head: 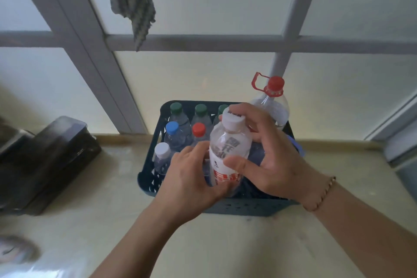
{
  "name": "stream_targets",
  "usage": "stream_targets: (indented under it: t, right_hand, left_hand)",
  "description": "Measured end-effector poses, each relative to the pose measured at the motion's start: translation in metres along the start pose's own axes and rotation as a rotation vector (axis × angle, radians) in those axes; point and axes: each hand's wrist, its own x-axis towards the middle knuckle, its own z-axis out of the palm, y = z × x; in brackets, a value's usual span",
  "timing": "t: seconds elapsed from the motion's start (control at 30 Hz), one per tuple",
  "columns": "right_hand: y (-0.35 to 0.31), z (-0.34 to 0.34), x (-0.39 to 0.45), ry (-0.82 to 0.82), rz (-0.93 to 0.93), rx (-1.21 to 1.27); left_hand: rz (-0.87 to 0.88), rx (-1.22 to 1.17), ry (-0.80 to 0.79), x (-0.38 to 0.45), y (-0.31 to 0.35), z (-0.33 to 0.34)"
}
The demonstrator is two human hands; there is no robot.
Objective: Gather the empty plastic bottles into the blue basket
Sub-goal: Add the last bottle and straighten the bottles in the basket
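Surface (225,244): pale stone-like top under a frosted window; basket sits at its far edge against the sill.

Basket (237,207): blue, perforated walls, already well stocked. Judged mostly filled on the left and back.

Big jug (274,108): clear, red cap and red carry handle, standing at the basket's far right corner. Whether it stands inside the rim or just behind it, cannot tell.

Labelled bottle (230,149): clear, white cap, white-and-red label, upright over the basket's front-middle. Left hand (194,178) wraps its lower body from the left; right hand (270,156) grips it too, thumb on the label, fingers curled round the neck near the cap. Its base is hidden, so cannot tell if it is seated yet.

Small bottles in the basket, all upright:
- green caps (176,108) along the back row, three showing
- blue cap (172,127), red cap (198,130) in the middle row
- white cap (162,151) front left

Progress, as judged: late stage. At least six small bottles stowed, one being placed. A blurred clear object lies at the lower left edge (15,253); too smeared to say if it is another bottle left to collect.

Dark box (52,160) at left, not part of the job.
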Motion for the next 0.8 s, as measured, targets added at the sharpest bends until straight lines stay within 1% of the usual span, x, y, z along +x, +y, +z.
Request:
stream_targets:
  t: [0.13, 0.27, 0.33, 0.37, 0.5, 0.6, 0.67, 0.73, 0.77, 0.8]
  right_hand:
    - [0.011, 0.003, 0.000, -0.048, 0.006, 0.009]
    - [0.028, 0.013, -0.011, -0.128, 0.029, -0.054]
    - [0.035, 0.018, -0.019, -0.155, 0.063, -0.068]
    - [0.038, 0.020, -0.023, -0.159, 0.081, -0.061]
    - [0.049, 0.028, -0.029, -0.172, 0.072, -0.077]
    - [0.041, 0.023, -0.019, -0.222, 0.061, -0.158]
    - [0.025, 0.013, -0.002, -0.126, -0.030, -0.228]
    - [0.005, 0.007, 0.023, -0.025, -0.077, -0.252]
    - [-0.002, 0.007, 0.036, -0.038, -0.083, -0.289]
    - [-0.006, 0.012, 0.047, -0.092, -0.082, -0.351]
  left_hand:
    - [-0.016, 0.115, -0.006, 0.002, -0.002, -0.003]
    - [0.007, 0.313, -0.097, 0.002, -0.009, 0.002]
    - [0.014, 0.369, -0.131, 0.001, -0.012, 0.002]
    - [0.021, 0.369, -0.131, 0.001, -0.014, 0.002]
    - [0.025, 0.224, -0.080, 0.005, -0.015, -0.004]
    - [0.101, 0.260, -0.146, 0.009, -0.017, -0.014]
    - [0.153, 0.216, -0.154, 0.014, -0.018, -0.023]
    - [0.210, 0.122, -0.137, 0.021, -0.016, -0.032]
    - [0.240, 0.064, -0.140, 0.024, -0.015, -0.033]
    - [0.276, 0.021, -0.126, 0.028, -0.012, -0.033]
